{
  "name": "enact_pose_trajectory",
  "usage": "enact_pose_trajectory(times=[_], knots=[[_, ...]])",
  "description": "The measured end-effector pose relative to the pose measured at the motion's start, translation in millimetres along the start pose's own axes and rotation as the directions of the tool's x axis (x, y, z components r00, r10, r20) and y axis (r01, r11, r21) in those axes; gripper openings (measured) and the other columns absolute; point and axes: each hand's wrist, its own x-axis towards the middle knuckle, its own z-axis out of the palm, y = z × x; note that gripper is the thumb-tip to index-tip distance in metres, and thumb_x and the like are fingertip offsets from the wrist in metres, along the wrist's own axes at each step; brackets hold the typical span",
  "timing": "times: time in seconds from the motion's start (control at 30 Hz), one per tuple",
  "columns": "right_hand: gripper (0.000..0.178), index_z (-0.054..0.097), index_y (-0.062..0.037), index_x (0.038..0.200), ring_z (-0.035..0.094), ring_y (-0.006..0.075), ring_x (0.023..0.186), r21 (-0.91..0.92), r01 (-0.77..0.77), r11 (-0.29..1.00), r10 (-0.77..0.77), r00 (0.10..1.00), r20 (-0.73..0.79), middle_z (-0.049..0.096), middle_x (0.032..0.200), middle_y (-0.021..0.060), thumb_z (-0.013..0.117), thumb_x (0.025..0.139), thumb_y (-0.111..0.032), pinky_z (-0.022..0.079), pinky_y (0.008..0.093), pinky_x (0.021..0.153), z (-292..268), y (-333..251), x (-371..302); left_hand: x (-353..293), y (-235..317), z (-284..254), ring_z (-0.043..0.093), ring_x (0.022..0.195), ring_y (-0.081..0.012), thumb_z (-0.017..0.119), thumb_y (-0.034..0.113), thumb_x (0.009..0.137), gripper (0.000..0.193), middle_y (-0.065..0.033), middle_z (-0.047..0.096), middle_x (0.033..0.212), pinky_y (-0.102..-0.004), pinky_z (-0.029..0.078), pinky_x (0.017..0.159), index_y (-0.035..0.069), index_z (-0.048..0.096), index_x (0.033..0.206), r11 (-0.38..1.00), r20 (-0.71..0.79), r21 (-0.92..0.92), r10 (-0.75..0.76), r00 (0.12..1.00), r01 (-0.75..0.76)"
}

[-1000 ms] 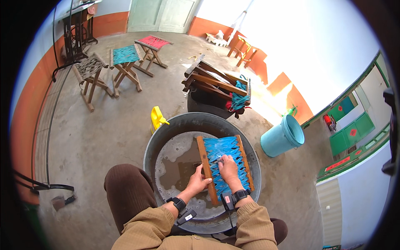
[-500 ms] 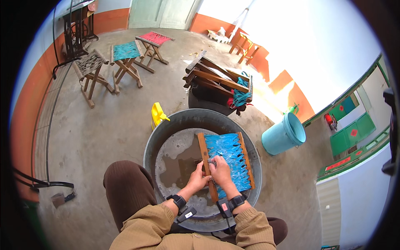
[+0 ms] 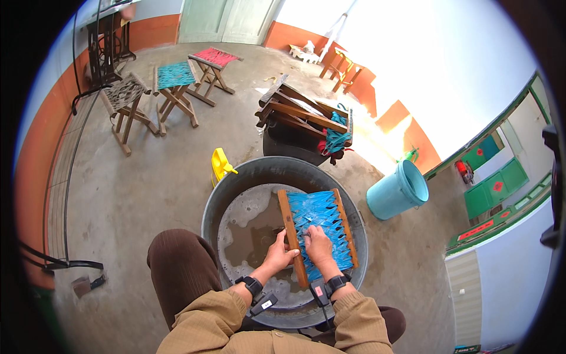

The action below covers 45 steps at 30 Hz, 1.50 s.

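Note:
A folding stool with a blue woven strap seat [image 3: 318,207] and wooden rails leans inside a round metal tub [image 3: 207,221] of soapy brown water. My left hand [image 3: 278,253] is closed round the stool's left wooden rail [image 3: 285,206], thumb on top. On the wet, sudsy blue straps, my right hand [image 3: 320,246] presses down, its fingers curled round a small grey scrubber [image 3: 306,234] that is mostly hidden. The stool's lower parts are out of sight beneath the seat and in the tub.
Beyond the tub, wooden stool frames [image 3: 303,112] lie piled on a dark container [image 3: 289,141]. A yellow bottle [image 3: 220,165] stands at the tub's left, a light-blue bucket [image 3: 392,194] at its right. Three strapped stools [image 3: 175,75] stand far left; a cleaver [image 3: 85,285] lies near left.
My right hand has slid with the scrubber from beside the left rail onto the blue straps, rightward. My left hand keeps its hold on the rail. The whole view has shifted slightly.

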Motion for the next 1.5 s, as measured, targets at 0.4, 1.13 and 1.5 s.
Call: enact_pose_trajectory(times=[0.4, 1.13, 1.5], knots=[[0.016, 0.058, -0.0088, 0.099, 0.063, 0.0402, 0.092, -0.026, -0.06, 0.998, 0.058, 0.997, -0.053, 0.062, 0.101, 0.0165, 0.065, 0.085, -0.013, 0.052, 0.0488, 0.077, -0.8, 4.4, -2.4, 3.0, -6.5, 2.6, 0.069, 0.082, -0.0194, 0.071, 0.007, 0.089, 0.082, -0.0126, 0.067, 0.098, -0.0375, 0.061, 0.069, 0.013, 0.022, 0.154, 1.0, -0.01, 0.018, 0.021, 1.0, -0.021], [0.019, 0.057, -0.009, 0.102, 0.063, 0.0398, 0.094, 0.093, -0.022, 0.995, 0.023, 1.0, -0.011, 0.062, 0.101, 0.0158, 0.065, 0.087, -0.016, 0.051, 0.0499, 0.075, -4.1, 13.9, -14.9, 1.4, -4.6, 4.1, 0.07, 0.086, -0.0207, 0.069, 0.006, 0.089, 0.081, -0.0136, 0.068, 0.1, -0.0369, 0.061, 0.068, 0.015, 0.021, 0.155, 1.0, -0.004, -0.016, 0.012, 1.0, -0.012], [0.02, 0.054, -0.0089, 0.105, 0.064, 0.0411, 0.091, 0.033, -0.018, 0.999, 0.018, 1.0, 0.002, 0.06, 0.104, 0.0162, 0.064, 0.089, -0.015, 0.052, 0.0507, 0.075, -5.7, 4.3, -16.0, 1.4, -2.6, 3.3, 0.07, 0.088, -0.0228, 0.07, 0.006, 0.089, 0.083, -0.0137, 0.067, 0.101, -0.0384, 0.062, 0.07, 0.017, 0.021, 0.155, 1.0, 0.01, -0.016, -0.012, 1.0, 0.012]])
